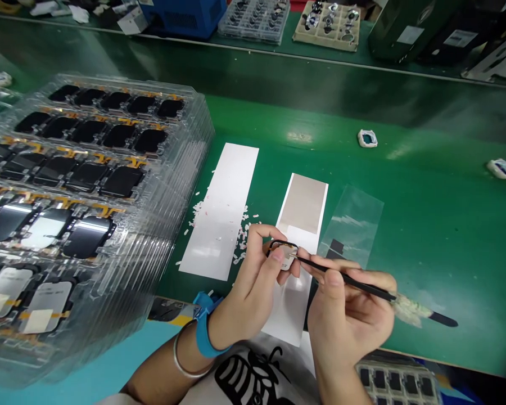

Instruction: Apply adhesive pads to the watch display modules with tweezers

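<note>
My left hand [259,275] pinches a small square screen part [284,254] with a dark frame, held just above the green mat. My right hand [348,306] grips black tweezers [358,286] whose tip touches the part's right edge. The tweezers' rear end is wrapped in pale tape. A blue wrist strap [204,329] and a thin metal bangle [185,360] sit on my left wrist. Under my hands lies a white strip [303,225] with a grey-brown sheet on its upper half.
A tall stack of clear trays [76,185] holding dark screen parts fills the left. A longer white strip [223,208] with small white scraps around it lies on the green mat [425,225]. A clear film [354,222] lies to the right. Small parts [367,138] and trays [255,19] sit farther back.
</note>
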Demonstrator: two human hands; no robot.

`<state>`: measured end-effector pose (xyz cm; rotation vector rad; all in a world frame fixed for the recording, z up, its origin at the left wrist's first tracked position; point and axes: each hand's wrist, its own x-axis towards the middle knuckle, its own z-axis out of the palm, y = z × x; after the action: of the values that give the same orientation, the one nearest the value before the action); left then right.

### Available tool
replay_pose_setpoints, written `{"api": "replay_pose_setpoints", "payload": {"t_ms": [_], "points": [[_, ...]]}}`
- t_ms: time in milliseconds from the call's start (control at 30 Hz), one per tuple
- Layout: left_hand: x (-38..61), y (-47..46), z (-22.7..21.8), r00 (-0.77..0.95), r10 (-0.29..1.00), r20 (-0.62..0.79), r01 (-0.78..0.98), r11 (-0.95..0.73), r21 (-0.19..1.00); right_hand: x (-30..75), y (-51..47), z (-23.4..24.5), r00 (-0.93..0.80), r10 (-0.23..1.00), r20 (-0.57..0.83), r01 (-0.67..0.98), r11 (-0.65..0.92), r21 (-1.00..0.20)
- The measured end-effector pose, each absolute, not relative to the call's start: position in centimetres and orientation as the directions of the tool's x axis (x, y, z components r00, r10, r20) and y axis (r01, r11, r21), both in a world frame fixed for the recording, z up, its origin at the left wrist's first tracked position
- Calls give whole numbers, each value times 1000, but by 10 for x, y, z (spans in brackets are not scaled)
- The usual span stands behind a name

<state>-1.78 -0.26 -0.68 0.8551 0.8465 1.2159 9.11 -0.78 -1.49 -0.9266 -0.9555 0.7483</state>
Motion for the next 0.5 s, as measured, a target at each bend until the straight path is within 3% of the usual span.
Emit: {"api": "replay_pose_setpoints", "payload": {"t_ms": [500], "points": [[-17, -2, -7, 111, 989, -95, -412, 133, 902, 89, -8, -11, 415, 860, 296, -137, 380, -915]]}}
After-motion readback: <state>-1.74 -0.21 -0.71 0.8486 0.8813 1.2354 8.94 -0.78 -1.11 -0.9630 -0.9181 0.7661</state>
